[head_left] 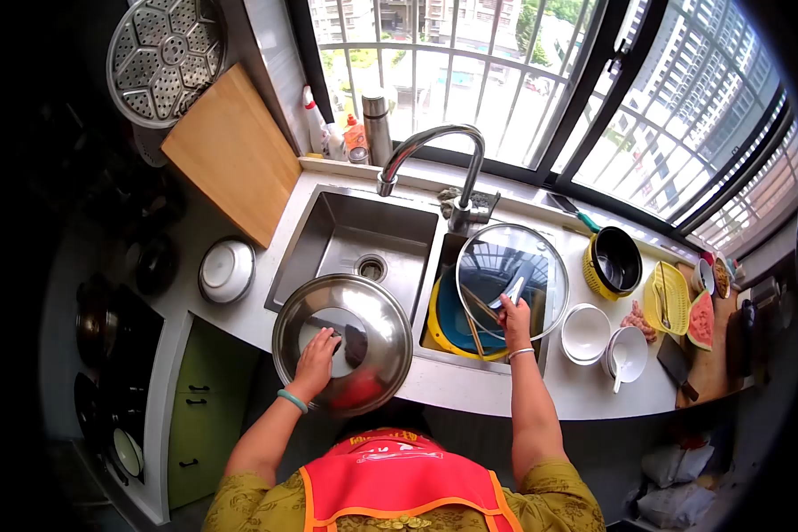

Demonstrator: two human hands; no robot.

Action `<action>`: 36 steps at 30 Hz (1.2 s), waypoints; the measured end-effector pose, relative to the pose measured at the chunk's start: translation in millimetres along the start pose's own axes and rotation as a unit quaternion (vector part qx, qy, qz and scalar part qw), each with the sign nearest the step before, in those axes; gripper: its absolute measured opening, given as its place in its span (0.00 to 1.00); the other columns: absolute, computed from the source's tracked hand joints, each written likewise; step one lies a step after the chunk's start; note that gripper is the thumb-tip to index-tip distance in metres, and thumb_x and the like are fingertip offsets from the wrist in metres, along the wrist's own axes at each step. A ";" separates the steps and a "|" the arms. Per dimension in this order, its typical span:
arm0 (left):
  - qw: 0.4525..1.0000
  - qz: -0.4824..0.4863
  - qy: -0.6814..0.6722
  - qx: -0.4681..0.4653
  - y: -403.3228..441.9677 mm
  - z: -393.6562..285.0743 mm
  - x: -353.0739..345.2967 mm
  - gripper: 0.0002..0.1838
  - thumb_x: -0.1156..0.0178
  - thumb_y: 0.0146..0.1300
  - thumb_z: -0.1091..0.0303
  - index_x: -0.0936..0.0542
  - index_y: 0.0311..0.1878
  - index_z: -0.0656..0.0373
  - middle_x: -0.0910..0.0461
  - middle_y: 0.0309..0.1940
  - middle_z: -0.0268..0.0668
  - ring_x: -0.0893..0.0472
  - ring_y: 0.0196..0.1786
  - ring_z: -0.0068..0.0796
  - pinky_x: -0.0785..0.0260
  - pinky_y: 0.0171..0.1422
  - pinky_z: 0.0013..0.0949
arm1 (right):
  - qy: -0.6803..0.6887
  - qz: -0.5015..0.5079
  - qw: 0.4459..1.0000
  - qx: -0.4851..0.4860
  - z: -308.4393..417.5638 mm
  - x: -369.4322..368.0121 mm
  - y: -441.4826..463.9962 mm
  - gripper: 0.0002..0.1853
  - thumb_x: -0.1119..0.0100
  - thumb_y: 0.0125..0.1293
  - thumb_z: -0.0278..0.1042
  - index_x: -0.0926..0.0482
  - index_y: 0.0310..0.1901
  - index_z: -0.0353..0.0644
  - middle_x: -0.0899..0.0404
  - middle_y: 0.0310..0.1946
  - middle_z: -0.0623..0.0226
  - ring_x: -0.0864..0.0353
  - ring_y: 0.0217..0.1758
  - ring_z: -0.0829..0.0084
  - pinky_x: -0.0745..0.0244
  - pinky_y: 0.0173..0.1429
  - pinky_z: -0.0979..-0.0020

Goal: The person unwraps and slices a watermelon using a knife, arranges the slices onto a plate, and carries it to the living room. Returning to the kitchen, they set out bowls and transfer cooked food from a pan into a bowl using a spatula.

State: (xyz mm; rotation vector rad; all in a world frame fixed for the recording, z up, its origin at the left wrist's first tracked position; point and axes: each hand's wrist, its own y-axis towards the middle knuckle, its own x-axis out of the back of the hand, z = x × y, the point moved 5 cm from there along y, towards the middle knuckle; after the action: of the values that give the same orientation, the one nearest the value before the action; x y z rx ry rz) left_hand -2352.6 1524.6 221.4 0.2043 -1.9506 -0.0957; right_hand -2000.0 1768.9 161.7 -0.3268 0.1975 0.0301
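Note:
My left hand (pixel 316 365), with a green bangle at the wrist, is on the large stainless steel pot lid (pixel 377 310); the knob is hidden under the fingers. This lid overlaps the counter edge and the front of the sink. My right hand (pixel 514 321) is closed around the grey handle of a glass lid (pixel 541 257) with a metal rim. Beneath the glass lid, the smaller sink basin holds a yellow basin (pixel 436 324) and a blue one, with chopsticks (pixel 476 340) lying across them.
A faucet (pixel 461 142) arches over the steel sink (pixel 328 226). Left are a wooden cutting board (pixel 230 155) and a white bowl (pixel 226 270). Right are white bowls (pixel 585 333), a black pot (pixel 617 257), a yellow basket (pixel 667 297), watermelon (pixel 701 319) and a cleaver (pixel 676 363).

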 end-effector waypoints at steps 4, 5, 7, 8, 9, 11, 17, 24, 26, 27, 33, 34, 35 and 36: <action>0.999 -0.004 -0.002 0.044 -5.6 5.0 -3.5 0.22 0.54 0.54 0.79 0.32 0.54 0.58 0.36 0.58 0.43 0.38 0.64 0.42 0.46 0.66 0.40 | 0.030 -0.039 0.998 -0.030 0.8 13.1 25.8 0.09 0.42 0.59 0.36 0.32 0.27 0.46 0.36 0.13 0.78 0.35 0.12 0.84 0.39 0.14 0.82; 0.999 -0.016 -0.012 0.038 -8.1 9.9 -10.4 0.21 0.54 0.55 0.79 0.32 0.55 0.58 0.36 0.58 0.44 0.38 0.64 0.42 0.46 0.66 0.40 | 0.052 -0.019 0.998 -0.034 -1.6 19.0 37.4 0.07 0.43 0.60 0.37 0.29 0.30 0.45 0.31 0.17 0.76 0.33 0.15 0.84 0.36 0.17 0.83; 0.999 -0.023 -0.007 0.040 -8.8 11.6 -15.1 0.20 0.54 0.57 0.77 0.31 0.54 0.58 0.36 0.58 0.44 0.38 0.64 0.41 0.45 0.66 0.40 | 0.141 -0.006 0.987 -0.082 -3.0 26.1 51.3 0.09 0.45 0.61 0.39 0.27 0.35 0.44 0.24 0.24 0.71 0.30 0.18 0.83 0.31 0.21 0.83; 0.999 -0.025 -0.004 0.044 -9.2 12.9 -16.5 0.19 0.54 0.57 0.77 0.32 0.54 0.58 0.36 0.58 0.44 0.38 0.64 0.41 0.45 0.65 0.40 | 0.169 0.003 0.981 -0.093 -2.3 28.8 57.5 0.10 0.46 0.61 0.40 0.27 0.38 0.43 0.22 0.28 0.69 0.28 0.20 0.82 0.29 0.23 0.82; 0.999 -0.027 -0.003 0.045 -8.8 12.9 -18.2 0.19 0.53 0.57 0.76 0.32 0.54 0.58 0.36 0.58 0.45 0.38 0.64 0.41 0.44 0.65 0.39 | 0.198 0.007 0.975 -0.103 -2.1 30.2 59.7 0.12 0.47 0.62 0.41 0.27 0.41 0.43 0.21 0.31 0.66 0.27 0.21 0.82 0.27 0.25 0.81; 0.998 -0.034 -0.012 0.053 -8.2 12.1 -14.9 0.19 0.53 0.58 0.75 0.32 0.55 0.58 0.36 0.58 0.45 0.38 0.64 0.41 0.44 0.65 0.40 | 0.232 0.035 0.968 -0.087 1.8 29.2 57.9 0.16 0.49 0.63 0.44 0.30 0.47 0.42 0.21 0.33 0.65 0.24 0.25 0.78 0.24 0.28 0.79; 0.997 -0.038 -0.051 0.054 -12.5 18.8 -8.5 0.24 0.51 0.55 0.75 0.34 0.58 0.57 0.39 0.60 0.44 0.40 0.64 0.42 0.46 0.66 0.40 | 0.186 -0.099 0.972 -0.100 -21.3 47.8 -1.7 0.25 0.48 0.60 0.53 0.33 0.50 0.42 0.25 0.43 0.65 0.26 0.36 0.77 0.27 0.36 0.80; 0.988 -0.095 -0.105 0.061 -70.5 71.8 46.5 0.24 0.49 0.55 0.74 0.35 0.58 0.59 0.41 0.61 0.45 0.41 0.65 0.43 0.47 0.68 0.41 | 0.200 -0.079 0.970 -0.115 -68.8 -61.0 -91.1 0.13 0.50 0.62 0.45 0.28 0.40 0.45 0.24 0.31 0.73 0.28 0.25 0.81 0.28 0.27 0.82; 0.985 -0.101 -0.113 0.086 -98.2 101.1 68.4 0.24 0.48 0.54 0.73 0.35 0.58 0.58 0.40 0.60 0.45 0.39 0.63 0.43 0.46 0.67 0.40 | 0.174 -0.027 0.980 -0.098 -66.1 -131.2 -117.7 0.12 0.51 0.62 0.44 0.28 0.40 0.45 0.24 0.30 0.74 0.29 0.24 0.81 0.31 0.26 0.82; 0.983 -0.103 -0.115 0.095 -113.5 116.6 79.5 0.24 0.47 0.54 0.73 0.34 0.57 0.58 0.40 0.60 0.44 0.38 0.63 0.43 0.45 0.66 0.40 | 0.155 -0.001 0.984 -0.087 -62.4 -170.3 -132.0 0.12 0.51 0.62 0.43 0.28 0.41 0.45 0.25 0.30 0.74 0.30 0.23 0.81 0.33 0.25 0.83; 0.964 -0.184 -0.121 0.149 -181.9 201.6 135.1 0.24 0.48 0.55 0.74 0.36 0.57 0.60 0.41 0.59 0.46 0.37 0.61 0.45 0.41 0.64 0.38 | -0.008 0.235 0.971 -0.037 -53.5 -395.2 -213.3 0.10 0.49 0.63 0.36 0.29 0.42 0.40 0.26 0.27 0.66 0.30 0.21 0.80 0.36 0.24 0.82; 0.963 -0.199 -0.111 0.145 -192.7 211.2 141.3 0.24 0.47 0.56 0.74 0.36 0.58 0.60 0.42 0.60 0.46 0.37 0.61 0.45 0.40 0.63 0.38 | -0.020 0.275 0.960 -0.037 -61.9 -422.9 -221.2 0.10 0.49 0.64 0.36 0.30 0.42 0.39 0.26 0.26 0.67 0.32 0.20 0.82 0.37 0.22 0.82; 0.958 -0.215 -0.113 0.151 -202.1 220.5 145.7 0.24 0.47 0.56 0.74 0.36 0.58 0.60 0.41 0.60 0.47 0.36 0.60 0.46 0.39 0.63 0.38 | -0.034 0.312 0.949 -0.038 -70.5 -446.6 -229.0 0.10 0.49 0.64 0.36 0.30 0.42 0.39 0.27 0.26 0.68 0.33 0.20 0.83 0.39 0.21 0.83; 0.955 -0.217 -0.119 0.162 -210.6 230.6 147.1 0.24 0.47 0.56 0.74 0.36 0.58 0.59 0.41 0.60 0.46 0.38 0.61 0.44 0.41 0.64 0.38 | -0.059 0.347 0.935 -0.038 -79.0 -466.6 -234.1 0.11 0.49 0.64 0.36 0.30 0.42 0.39 0.26 0.26 0.67 0.31 0.20 0.82 0.36 0.22 0.82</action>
State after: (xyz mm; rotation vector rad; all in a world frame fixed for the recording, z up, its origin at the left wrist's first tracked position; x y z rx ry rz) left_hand -2599.3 1283.5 233.5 0.8741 -2.1228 -0.0894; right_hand -2457.9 1523.0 254.6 -0.3170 0.1850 0.7583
